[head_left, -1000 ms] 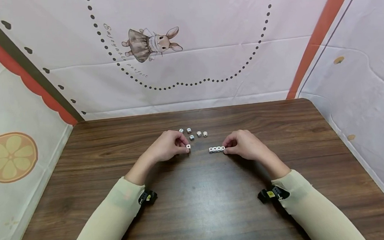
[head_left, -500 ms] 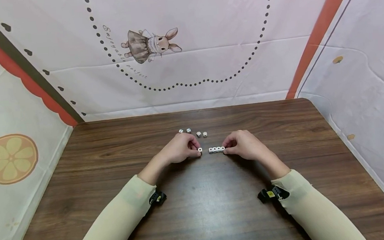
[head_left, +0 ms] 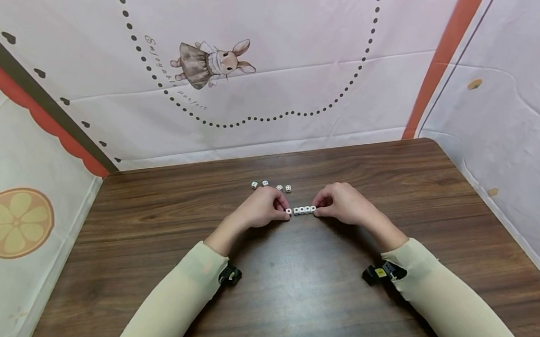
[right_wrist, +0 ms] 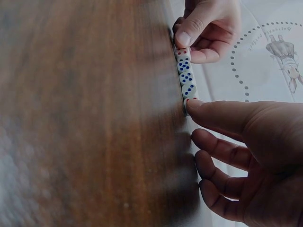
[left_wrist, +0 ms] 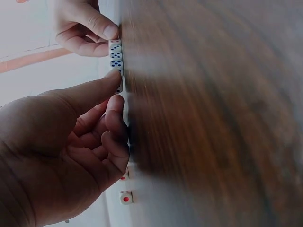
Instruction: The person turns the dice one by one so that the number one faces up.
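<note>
My left hand (head_left: 262, 208) pinches a white die (head_left: 289, 212) between thumb and fingers, at the left end of a short row of dice (head_left: 302, 210). In the head view a slight gap shows between that die and the row. My right hand (head_left: 344, 204) pinches the die (head_left: 313, 209) at the row's right end. Large single pips face up along the row, while blue pips show on the sides of the dice (right_wrist: 186, 77) in the right wrist view. Fingertips partly cover both end dice.
Several loose dice (head_left: 288, 188) lie behind my left hand, partly hidden by it in the left wrist view. The brown wooden table (head_left: 279, 293) reaches back to a printed cloth (head_left: 321, 92), with more cloth at both sides.
My left hand has slid its die rightward along the table, up to the left end of the row. My right hand has stayed in place at the other end.
</note>
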`<control>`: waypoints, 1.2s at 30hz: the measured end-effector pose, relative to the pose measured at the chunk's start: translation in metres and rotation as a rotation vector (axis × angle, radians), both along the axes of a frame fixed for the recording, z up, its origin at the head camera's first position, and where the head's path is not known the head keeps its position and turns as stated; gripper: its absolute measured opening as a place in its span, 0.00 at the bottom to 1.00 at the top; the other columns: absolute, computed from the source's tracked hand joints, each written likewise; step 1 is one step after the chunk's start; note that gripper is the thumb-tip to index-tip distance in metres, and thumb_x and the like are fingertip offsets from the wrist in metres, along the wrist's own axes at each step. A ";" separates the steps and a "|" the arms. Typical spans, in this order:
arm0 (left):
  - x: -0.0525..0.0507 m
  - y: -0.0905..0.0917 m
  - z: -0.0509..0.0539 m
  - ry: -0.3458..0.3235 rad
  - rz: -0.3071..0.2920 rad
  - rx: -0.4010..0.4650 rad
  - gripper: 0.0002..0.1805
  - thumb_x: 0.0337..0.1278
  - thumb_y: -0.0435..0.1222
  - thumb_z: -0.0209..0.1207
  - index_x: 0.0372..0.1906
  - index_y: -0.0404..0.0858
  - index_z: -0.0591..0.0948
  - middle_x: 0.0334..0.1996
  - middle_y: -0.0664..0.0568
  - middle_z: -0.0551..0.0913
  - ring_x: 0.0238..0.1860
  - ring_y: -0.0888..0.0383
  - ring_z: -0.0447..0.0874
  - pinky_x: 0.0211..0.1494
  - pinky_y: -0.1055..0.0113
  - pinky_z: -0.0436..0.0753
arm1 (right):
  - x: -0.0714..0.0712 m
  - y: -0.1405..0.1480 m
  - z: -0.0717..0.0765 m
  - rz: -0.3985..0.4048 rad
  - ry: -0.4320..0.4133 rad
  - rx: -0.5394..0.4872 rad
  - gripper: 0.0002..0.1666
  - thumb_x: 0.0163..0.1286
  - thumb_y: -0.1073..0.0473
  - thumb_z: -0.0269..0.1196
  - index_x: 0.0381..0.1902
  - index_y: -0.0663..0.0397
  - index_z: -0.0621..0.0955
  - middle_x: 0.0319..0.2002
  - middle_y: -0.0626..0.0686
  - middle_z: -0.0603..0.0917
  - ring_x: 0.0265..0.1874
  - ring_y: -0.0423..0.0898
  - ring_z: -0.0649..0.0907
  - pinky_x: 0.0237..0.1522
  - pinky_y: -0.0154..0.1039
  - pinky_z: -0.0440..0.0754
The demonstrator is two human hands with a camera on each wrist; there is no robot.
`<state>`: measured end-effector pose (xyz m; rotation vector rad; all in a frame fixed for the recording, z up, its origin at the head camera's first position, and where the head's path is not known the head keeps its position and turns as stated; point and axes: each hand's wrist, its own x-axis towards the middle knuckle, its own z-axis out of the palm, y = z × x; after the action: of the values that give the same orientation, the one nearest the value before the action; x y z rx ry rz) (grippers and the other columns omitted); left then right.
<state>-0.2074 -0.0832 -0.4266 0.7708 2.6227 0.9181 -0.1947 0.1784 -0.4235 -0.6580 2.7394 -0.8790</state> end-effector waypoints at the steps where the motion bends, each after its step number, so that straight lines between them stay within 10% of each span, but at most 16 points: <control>1: 0.000 0.001 0.000 0.003 0.000 -0.004 0.09 0.54 0.35 0.79 0.34 0.42 0.88 0.26 0.60 0.85 0.31 0.65 0.81 0.44 0.67 0.80 | 0.000 0.000 0.000 -0.001 -0.003 0.000 0.03 0.67 0.58 0.77 0.38 0.47 0.91 0.32 0.41 0.88 0.31 0.42 0.81 0.37 0.44 0.78; 36: -0.004 -0.018 0.003 -0.017 0.012 0.101 0.13 0.59 0.36 0.77 0.43 0.37 0.86 0.30 0.57 0.84 0.32 0.61 0.81 0.42 0.65 0.80 | 0.003 0.000 0.002 -0.008 0.005 -0.002 0.04 0.66 0.58 0.77 0.37 0.47 0.92 0.32 0.41 0.88 0.31 0.42 0.81 0.37 0.43 0.78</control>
<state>-0.2110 -0.1014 -0.4235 0.7691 2.5856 1.0622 -0.1921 0.1784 -0.4214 -0.6507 2.7478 -0.8834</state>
